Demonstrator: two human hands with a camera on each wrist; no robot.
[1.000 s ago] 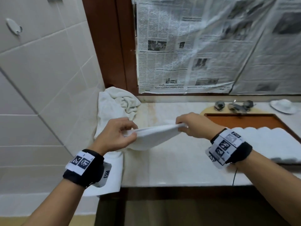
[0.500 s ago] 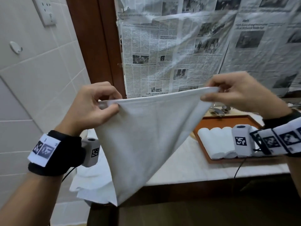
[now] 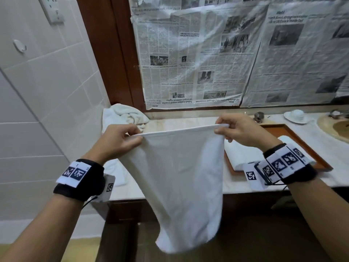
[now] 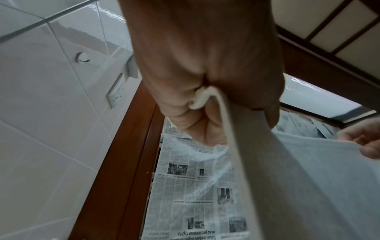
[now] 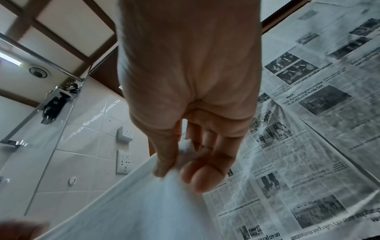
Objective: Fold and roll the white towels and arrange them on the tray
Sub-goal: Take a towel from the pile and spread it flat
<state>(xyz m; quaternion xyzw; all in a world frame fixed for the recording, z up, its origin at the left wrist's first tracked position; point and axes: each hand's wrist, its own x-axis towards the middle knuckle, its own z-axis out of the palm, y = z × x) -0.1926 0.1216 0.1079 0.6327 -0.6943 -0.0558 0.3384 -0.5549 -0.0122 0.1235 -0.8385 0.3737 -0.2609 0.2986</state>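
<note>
White towel (image 3: 179, 176) pinched at top corners by left hand (image 3: 117, 142) and right hand (image 3: 243, 129), hanging below both. Risk judged: corner slipped, edges misaligned, crooked fold.

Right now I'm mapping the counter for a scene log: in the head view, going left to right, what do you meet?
Towel pile → left hand → held towel → right hand → tray → soap dish → sink.
</note>
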